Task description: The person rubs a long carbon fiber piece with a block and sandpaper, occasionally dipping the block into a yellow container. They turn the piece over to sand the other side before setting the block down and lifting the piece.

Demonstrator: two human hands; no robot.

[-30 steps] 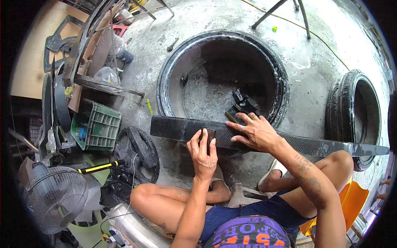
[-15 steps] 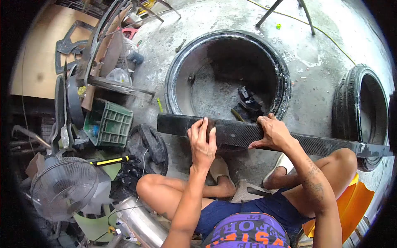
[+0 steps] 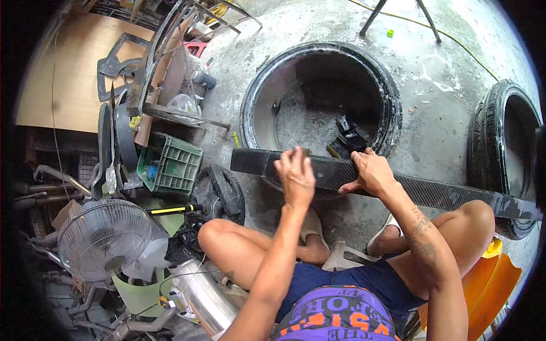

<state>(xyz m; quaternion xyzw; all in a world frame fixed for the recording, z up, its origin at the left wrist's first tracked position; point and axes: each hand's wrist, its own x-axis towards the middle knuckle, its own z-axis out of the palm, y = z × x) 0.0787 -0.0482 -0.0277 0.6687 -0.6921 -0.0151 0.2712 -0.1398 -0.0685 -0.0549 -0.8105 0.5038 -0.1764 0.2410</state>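
Note:
A long dark strip (image 3: 421, 196) with a carbon-fibre weave lies across in front of me, over the near edge of a large tyre (image 3: 248, 108) lying flat on the floor. My left hand (image 3: 297, 177) is on the strip's left part, fingers bent around a small brown pad (image 3: 306, 152) that looks like folded sandpaper; most of it is hidden. Farther right, my right hand (image 3: 372, 173) grips the strip, fingers over its far edge and thumb on the near face. Dark scraps (image 3: 350, 135) lie inside the tyre.
More tyres (image 3: 486, 142) stand at the right. On the left are a green crate (image 3: 176, 165), a floor fan (image 3: 105, 238) and a metal cylinder (image 3: 205, 292). An orange panel (image 3: 492, 290) lies beside my right knee. Metal legs (image 3: 372, 17) stand at the back.
My left hand has moved along the strip relative to it, and its fingers have turned around the brown pad. My right hand keeps its grip. The whole view has shifted slightly.

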